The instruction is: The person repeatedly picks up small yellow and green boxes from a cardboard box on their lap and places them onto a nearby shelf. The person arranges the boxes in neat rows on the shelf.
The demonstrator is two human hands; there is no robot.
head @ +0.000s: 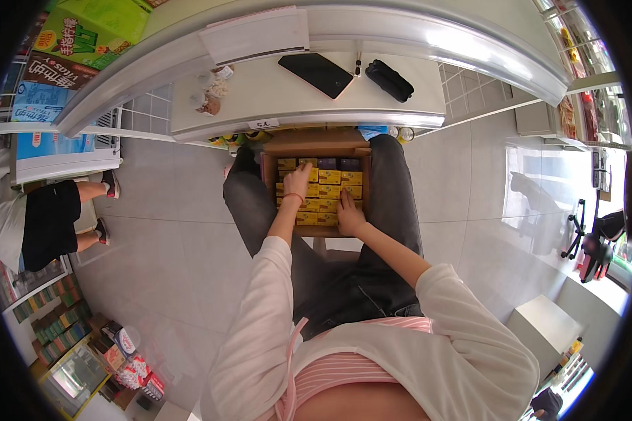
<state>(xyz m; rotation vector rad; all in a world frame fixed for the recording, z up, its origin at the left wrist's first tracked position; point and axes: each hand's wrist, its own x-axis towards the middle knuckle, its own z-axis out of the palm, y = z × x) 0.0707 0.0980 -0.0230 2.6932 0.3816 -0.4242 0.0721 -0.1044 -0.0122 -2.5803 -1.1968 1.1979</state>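
Between my knees stands an open cardboard carton [316, 142], its far flap raised. Rows of small yellow boxes [329, 191] fill it, along with a few dark purple boxes [350, 164] at the far right. My left hand [297, 181] reaches over the far left rows, fingertips touching a yellow box near the back; whether it grips that box cannot be made out. On the right side of the carton, my right hand [351, 213] rests with its fingers on the near yellow boxes. A thin red band circles my left wrist.
Ahead is a white shelf [263, 100] holding a black-screened phone [316, 75], a black case [389, 80] and small clear containers [209, 100]. Stacked drink cartons [58, 73] stand at far left, near a person in black shorts [50, 223]. Cans [403, 134] sit beneath the shelf.
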